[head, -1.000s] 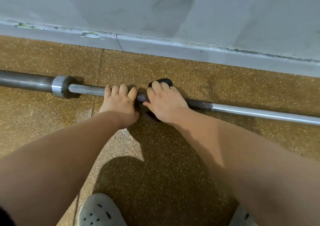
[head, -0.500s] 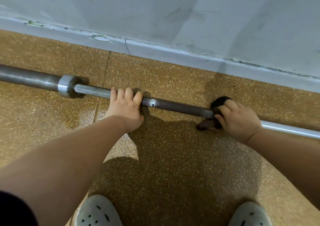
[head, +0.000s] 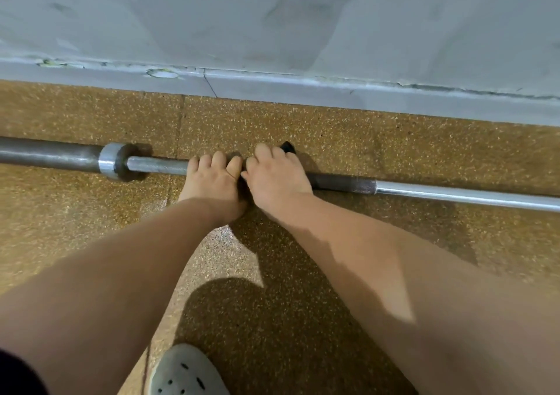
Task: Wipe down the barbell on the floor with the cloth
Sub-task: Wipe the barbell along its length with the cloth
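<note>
Barbell (head: 339, 182) lies on the speckled floor (head: 394, 140) along the wall, and I have my left hand (head: 213, 179) curled over the shaft beside the collar (head: 110, 161), my right hand (head: 277, 176) closed round the dark cloth (head: 288, 147) on the shaft, knuckles touching the left. Risk as I judge it — the bar rolling if my steadying grip slackens, or the cloth bunching so skin rubs the knurl. No brand, label or writing is legible.
</note>
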